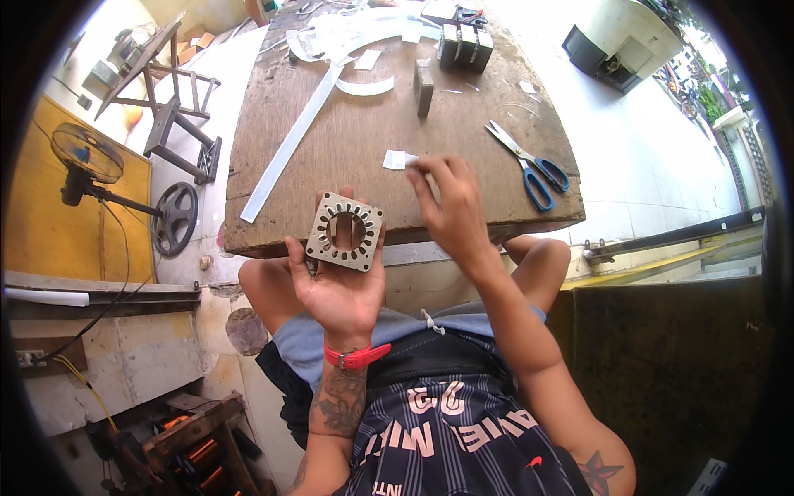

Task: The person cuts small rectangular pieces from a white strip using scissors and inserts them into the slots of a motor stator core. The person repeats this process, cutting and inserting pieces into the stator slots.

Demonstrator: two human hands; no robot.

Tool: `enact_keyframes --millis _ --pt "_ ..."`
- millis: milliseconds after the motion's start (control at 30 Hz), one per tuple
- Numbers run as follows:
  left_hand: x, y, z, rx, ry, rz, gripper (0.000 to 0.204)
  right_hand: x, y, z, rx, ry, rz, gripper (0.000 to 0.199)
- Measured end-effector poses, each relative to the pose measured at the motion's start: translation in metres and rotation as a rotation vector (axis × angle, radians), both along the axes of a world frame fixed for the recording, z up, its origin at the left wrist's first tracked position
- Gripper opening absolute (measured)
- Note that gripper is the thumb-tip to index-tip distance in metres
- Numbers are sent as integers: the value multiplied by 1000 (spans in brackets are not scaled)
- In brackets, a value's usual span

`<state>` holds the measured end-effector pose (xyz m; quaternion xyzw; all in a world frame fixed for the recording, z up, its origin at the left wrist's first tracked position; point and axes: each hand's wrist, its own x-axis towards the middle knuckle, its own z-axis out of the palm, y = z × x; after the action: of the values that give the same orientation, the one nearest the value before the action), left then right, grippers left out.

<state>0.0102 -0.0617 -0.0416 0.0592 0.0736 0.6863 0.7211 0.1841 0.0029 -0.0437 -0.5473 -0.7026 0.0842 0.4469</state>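
My left hand (341, 295) is palm up in front of the table's near edge. It holds a square metal stator core (364, 258) with a round opening ringed by slots. Fingers show behind the core and through its opening. To the right, my right hand (455, 200) reaches over the tabletop, thumb and fingertips pinched together at a small white insulation slip (395, 160). The slip's right end meets the fingertips, and its left part shows against the wood.
Blue-handled scissors (531, 169) lie open at right. A long white strip (294, 145) crosses the left of the wooden table (356, 116). Farther back are a stator core on edge (423, 87), stacked dark cores (465, 47) and loose white sheeting (356, 33). A fan (87, 157) stands left.
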Motion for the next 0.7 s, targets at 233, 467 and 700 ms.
enact_keyframes --millis 233,467,700 --pt "-6 3 -9 -64 -16 -13 66 12 13 -5 21 -438 115 26" --pt "-8 8 -6 -86 14 8 59 30 -47 -12 97 -446 164 26" --pt "5 0 -3 -32 74 6 55 17 -55 7 -158 275 252 21"
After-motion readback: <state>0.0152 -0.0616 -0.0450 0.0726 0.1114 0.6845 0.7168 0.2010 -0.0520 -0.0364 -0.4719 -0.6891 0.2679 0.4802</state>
